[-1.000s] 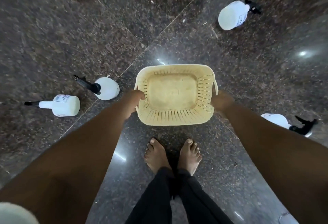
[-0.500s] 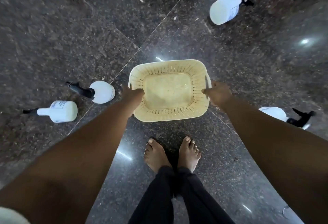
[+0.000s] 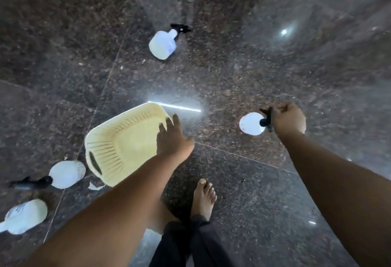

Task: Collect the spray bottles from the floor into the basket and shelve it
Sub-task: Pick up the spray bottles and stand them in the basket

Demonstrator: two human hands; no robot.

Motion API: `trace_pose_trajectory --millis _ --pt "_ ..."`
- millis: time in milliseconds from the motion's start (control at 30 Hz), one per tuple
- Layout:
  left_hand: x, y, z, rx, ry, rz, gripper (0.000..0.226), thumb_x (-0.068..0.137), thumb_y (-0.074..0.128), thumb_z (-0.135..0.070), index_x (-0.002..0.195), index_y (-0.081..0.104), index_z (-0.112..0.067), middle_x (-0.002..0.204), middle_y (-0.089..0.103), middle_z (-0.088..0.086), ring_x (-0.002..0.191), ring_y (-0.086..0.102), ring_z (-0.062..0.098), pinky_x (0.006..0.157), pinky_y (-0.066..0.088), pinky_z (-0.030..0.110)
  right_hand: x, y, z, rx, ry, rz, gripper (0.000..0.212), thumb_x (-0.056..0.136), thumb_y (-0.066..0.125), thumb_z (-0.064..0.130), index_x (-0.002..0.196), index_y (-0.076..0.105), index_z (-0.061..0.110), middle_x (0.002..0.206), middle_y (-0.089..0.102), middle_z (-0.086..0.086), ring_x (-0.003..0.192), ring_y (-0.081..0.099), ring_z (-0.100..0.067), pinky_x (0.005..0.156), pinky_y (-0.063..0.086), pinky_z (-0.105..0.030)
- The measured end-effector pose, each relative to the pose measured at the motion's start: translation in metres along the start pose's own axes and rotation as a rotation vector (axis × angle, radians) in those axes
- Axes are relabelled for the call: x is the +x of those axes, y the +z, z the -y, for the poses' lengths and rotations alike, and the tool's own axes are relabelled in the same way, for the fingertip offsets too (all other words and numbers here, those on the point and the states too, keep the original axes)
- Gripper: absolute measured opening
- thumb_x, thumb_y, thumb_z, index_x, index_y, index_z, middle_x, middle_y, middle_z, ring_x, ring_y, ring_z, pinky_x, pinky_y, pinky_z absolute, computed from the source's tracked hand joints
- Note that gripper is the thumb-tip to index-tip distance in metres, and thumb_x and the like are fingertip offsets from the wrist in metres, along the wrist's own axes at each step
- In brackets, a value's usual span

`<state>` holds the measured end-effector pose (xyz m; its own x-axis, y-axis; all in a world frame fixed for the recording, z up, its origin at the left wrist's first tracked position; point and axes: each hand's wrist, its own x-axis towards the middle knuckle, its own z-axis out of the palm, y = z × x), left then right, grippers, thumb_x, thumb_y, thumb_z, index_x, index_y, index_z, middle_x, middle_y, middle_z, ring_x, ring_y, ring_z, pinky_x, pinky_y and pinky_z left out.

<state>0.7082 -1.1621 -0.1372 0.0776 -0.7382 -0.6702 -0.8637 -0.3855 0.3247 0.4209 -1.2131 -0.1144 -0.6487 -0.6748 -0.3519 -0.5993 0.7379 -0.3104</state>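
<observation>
Left hand: we see our left hand (image 3: 172, 137) spread, fingers loosely extended over the 3 o'clock rim of the cream basket (image 3: 124, 144); whether it touches or only hovers, we cannot tell.
Right hand: our right hand (image 3: 288, 118) is curled around the black trigger head (image 3: 268, 118) of a white spray bottle (image 3: 250, 123) at 3 o'clock, the bottle seen base-on below the fist.
Change: half a second ago both hands gripped the basket's ends; now the right one has left it for the bottle, and the basket sits turned, one handle slot toward 8 o'clock.
Other bottles: one lies at 12 o'clock (image 3: 163, 44), one just beside the basket at 8 o'clock (image 3: 66, 173), one at the 8 o'clock edge (image 3: 24, 216).
Materials: the basket is slotted plastic, rounded-rectangular; the bottles are smooth, round-bodied white plastic with black sprayers; the floor (image 3: 275, 203) is glossy speckled dark granite with thin joints.
Feet: a bare foot (image 3: 204, 197) stands at 6 o'clock.
</observation>
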Motion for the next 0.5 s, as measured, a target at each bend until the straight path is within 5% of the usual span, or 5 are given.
trace_pose_trajectory --millis 133,233,367,500 --pt "0.004 0.024 -0.012 0.087 0.058 0.056 0.081 0.089 0.045 -0.038 0.152 -0.003 -0.018 0.162 0.001 0.011 0.148 0.005 0.036 0.12 0.019 0.047 0.022 -0.002 -0.041 -0.046 0.075 0.158 0.056 0.076 0.064 0.036 0.127 0.051 0.018 0.119 0.062 -0.014 0.082 0.061 -0.026 0.063 0.042 -0.027" --pt "0.005 0.037 -0.002 0.145 0.02 0.093 0.084 0.089 0.047 -0.036 0.152 -0.005 -0.017 0.162 0.001 0.012 0.148 0.005 0.036 0.12 0.017 0.047 0.023 0.013 -0.05 -0.074 0.078 0.282 0.076 0.075 0.067 0.045 0.141 0.038 0.019 0.132 0.056 -0.015 0.098 0.062 -0.033 0.069 0.045 -0.033" --pt "0.024 0.029 0.007 0.257 0.039 0.079 0.086 0.088 0.048 -0.036 0.152 -0.006 -0.015 0.162 0.002 0.014 0.148 0.005 0.037 0.12 0.013 0.047 0.022 0.032 -0.047 -0.083 0.011 0.302 0.051 0.084 0.06 0.036 0.13 0.05 0.018 0.117 0.064 -0.018 0.085 0.059 -0.033 0.066 0.042 -0.033" --pt "0.101 -0.019 -0.001 0.48 0.184 -0.173 0.077 0.091 0.041 -0.037 0.152 0.001 -0.01 0.16 0.009 0.02 0.146 0.008 0.041 0.119 0.009 0.051 0.027 0.046 -0.047 -0.074 -0.01 0.228 0.035 0.088 0.049 0.022 0.123 0.056 0.021 0.109 0.065 -0.02 0.083 0.056 -0.034 0.065 0.038 -0.033"
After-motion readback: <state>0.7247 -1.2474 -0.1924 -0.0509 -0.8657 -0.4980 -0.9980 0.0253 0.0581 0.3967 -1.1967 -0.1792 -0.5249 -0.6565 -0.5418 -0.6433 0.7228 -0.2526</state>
